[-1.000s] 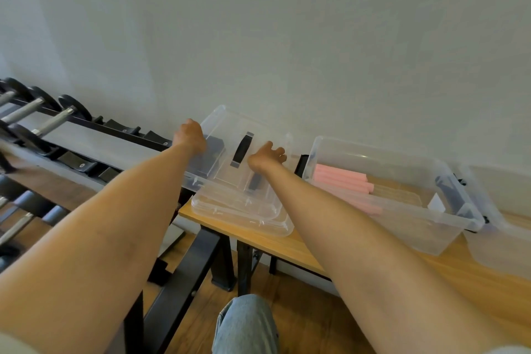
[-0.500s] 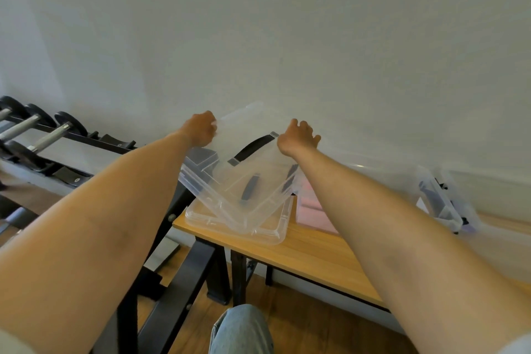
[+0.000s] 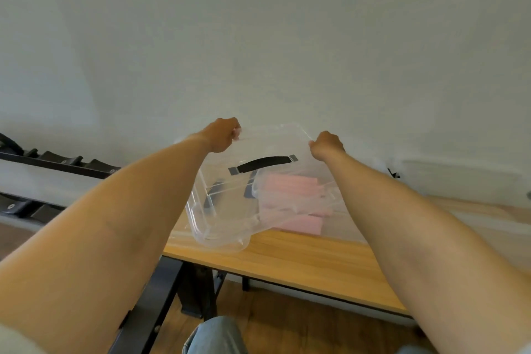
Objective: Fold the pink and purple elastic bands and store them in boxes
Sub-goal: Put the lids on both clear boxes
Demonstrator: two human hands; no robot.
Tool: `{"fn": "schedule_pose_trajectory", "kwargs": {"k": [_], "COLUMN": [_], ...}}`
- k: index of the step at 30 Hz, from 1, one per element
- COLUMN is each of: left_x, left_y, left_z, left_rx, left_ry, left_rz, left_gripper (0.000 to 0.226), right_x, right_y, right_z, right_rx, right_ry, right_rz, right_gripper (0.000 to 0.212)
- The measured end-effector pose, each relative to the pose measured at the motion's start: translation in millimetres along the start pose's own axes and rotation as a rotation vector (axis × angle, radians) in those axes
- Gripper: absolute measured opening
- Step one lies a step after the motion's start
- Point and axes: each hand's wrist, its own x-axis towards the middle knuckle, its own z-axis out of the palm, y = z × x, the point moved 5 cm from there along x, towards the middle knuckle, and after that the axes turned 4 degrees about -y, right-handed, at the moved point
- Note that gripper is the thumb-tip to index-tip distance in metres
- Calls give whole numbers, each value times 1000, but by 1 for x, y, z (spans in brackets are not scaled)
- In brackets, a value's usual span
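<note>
I hold a clear plastic lid (image 3: 230, 204) with a black handle (image 3: 261, 164) up in the air, tilted. My left hand (image 3: 222, 135) grips its far left corner and my right hand (image 3: 326, 145) grips its far right corner. Through and behind the lid I see folded pink elastic bands (image 3: 290, 185) lying inside a clear box (image 3: 339, 227) on the wooden table (image 3: 301, 261). No purple bands are in sight.
A black dumbbell rack (image 3: 57, 164) stands to the left of the table. A white wall rises close behind. Another clear box (image 3: 465, 181) sits at the far right of the table. A knee in jeans (image 3: 214, 336) shows at the bottom.
Both hands have lifted the lid off the stack at the table's left end and carried it up and to the right, in front of the box with the pink bands.
</note>
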Motion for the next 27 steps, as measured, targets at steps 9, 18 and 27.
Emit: {"fn": "schedule_pose_trajectory", "kwargs": {"k": [9, 18, 27], "left_x": [28, 28, 25], "left_y": [73, 82, 76], "left_z": [18, 47, 71], "left_rx": [91, 140, -245], "left_ry": [154, 190, 35], "left_rz": [80, -16, -322], "left_gripper": [29, 46, 32], "right_x": [-14, -9, -14], "right_y": [64, 121, 163], "right_z": [-35, -56, -60], "right_rx": [-249, -271, -224], "right_ry": [264, 303, 296], "right_rz": [-46, 112, 292], "right_gripper": [31, 25, 12]}}
